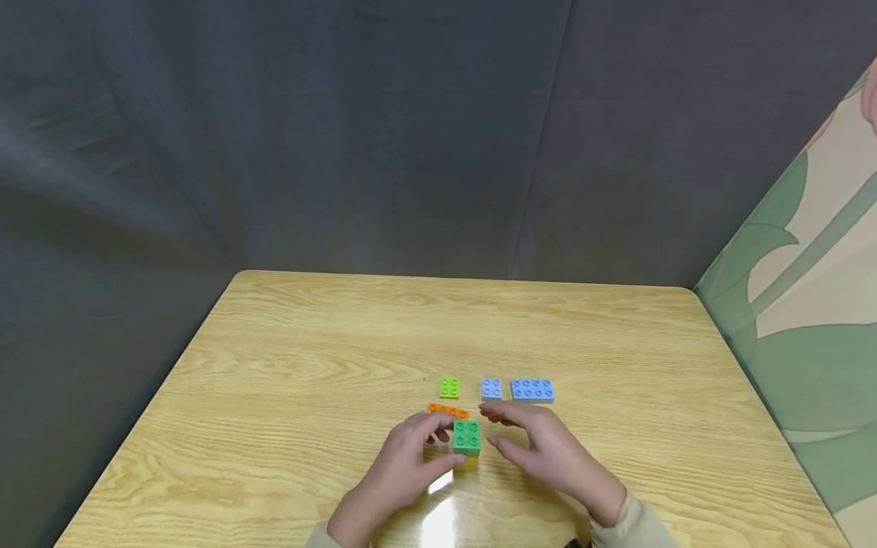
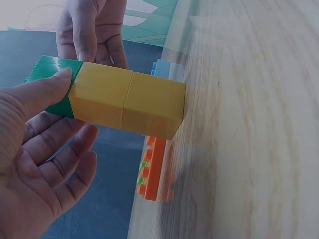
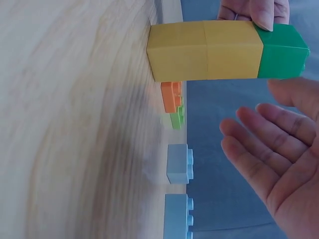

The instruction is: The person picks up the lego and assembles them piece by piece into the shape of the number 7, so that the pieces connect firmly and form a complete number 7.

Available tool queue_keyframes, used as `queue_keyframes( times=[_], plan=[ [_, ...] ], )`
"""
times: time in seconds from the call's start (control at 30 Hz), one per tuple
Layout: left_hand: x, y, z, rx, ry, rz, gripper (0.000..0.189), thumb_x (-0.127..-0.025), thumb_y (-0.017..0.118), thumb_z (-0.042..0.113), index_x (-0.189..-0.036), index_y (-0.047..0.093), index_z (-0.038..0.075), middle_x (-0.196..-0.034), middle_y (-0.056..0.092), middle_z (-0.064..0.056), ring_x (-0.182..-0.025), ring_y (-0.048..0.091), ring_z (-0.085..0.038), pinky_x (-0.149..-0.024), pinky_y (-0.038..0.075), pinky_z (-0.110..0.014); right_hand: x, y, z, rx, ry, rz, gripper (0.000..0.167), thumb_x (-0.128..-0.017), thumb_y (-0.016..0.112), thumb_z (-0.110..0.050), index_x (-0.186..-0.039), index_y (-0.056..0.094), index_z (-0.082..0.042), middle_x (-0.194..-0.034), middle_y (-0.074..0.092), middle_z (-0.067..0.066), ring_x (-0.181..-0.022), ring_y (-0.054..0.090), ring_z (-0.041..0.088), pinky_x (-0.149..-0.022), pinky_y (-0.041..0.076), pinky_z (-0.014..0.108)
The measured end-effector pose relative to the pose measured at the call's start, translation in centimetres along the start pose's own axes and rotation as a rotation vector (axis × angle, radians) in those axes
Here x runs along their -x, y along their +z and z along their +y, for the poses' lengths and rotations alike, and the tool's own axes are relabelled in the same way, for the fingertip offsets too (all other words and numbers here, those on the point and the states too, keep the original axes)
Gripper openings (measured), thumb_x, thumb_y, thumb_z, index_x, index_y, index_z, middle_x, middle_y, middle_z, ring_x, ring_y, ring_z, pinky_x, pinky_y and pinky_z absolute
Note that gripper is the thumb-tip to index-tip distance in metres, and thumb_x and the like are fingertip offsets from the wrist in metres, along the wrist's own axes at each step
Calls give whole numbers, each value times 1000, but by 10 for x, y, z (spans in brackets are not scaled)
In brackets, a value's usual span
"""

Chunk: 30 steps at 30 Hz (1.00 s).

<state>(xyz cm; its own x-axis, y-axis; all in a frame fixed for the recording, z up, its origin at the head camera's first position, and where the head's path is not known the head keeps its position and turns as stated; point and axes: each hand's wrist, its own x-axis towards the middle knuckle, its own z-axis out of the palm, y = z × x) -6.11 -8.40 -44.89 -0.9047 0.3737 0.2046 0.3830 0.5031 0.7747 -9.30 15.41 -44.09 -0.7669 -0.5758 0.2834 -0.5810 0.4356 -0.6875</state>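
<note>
A tower of building bricks stands upright on the table: two yellow bricks with a green brick on top. My left hand pinches the green brick, its thumb flat on the near side and the index finger at the far side. The other left fingers curl loosely below, off the tower, in the left wrist view. To the right of the tower, my right hand holds nothing; its fingers are relaxed, thumb and fingertips close to the green brick. An orange brick, one stud wide, lies just behind the tower.
Behind the tower, a small lime-green brick, a small blue brick and a longer blue brick lie in a row on the wooden table. A dark cloth hangs beyond the far edge; a patterned wall borders the right.
</note>
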Motion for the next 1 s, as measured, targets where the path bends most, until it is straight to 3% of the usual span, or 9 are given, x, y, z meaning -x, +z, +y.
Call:
queue_keyframes(
  times=[0.43,1.0],
  plan=[
    [-1,0,-1,-6,13,12,34,-84,77,29,-114,64,18,-96,63,12,-88,60,-13,-78,52,-31,-9,5,5,-23,98,-21,38,-90,69,-12,-126,61,-1,-119,67,7,-101,65,21,-87,54,39],
    [0,0,1,0,-8,7,33,-85,76,29,-114,65,18,-95,62,10,-88,59,-14,-78,51,-32,-22,12,9,11,164,-73,34,-91,66,-7,-125,62,-2,-120,66,7,-101,65,23,-86,54,42]
  ],
)
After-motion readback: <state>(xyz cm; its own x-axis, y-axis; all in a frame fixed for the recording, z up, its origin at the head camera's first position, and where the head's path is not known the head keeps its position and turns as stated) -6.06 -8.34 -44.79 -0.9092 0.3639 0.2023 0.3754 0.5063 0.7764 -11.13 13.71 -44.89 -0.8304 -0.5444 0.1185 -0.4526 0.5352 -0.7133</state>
